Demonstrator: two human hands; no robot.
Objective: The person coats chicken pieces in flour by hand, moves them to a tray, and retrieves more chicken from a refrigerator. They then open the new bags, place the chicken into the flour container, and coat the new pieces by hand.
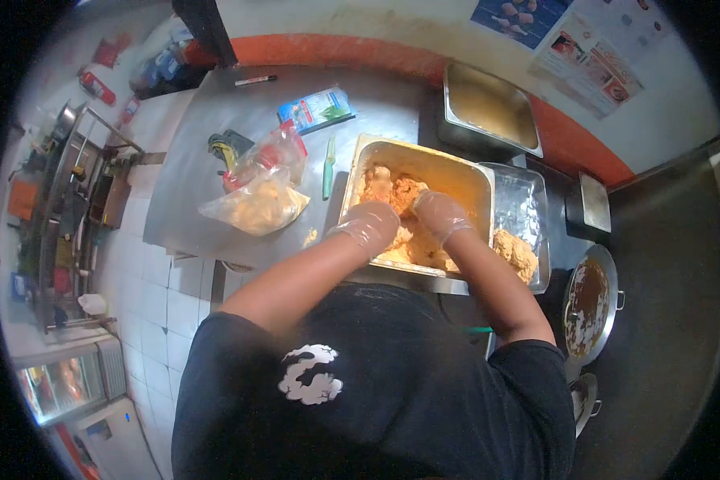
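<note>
Both my hands are in clear plastic gloves, inside a deep metal pan [488, 180] of orange-yellow flour. My left hand [370, 226] is closed low over the near left part of the pan, and its fingertips are hidden against the flour. My right hand [442, 216] curls its fingers at the edge of a floured chicken piece [408, 192] in the middle. Beyond my left hand lies another coated piece [378, 180]. To the right of the pan, more coated chicken [514, 254] is heaped in a clear tray [528, 192].
Left of the pan are a green-handled knife [329, 170], a plastic bag of pale powder [260, 206] and a blue packet [318, 110]. A pan of cloudy liquid [492, 108] stands behind. On the right is a wide pot of brown oil [590, 300].
</note>
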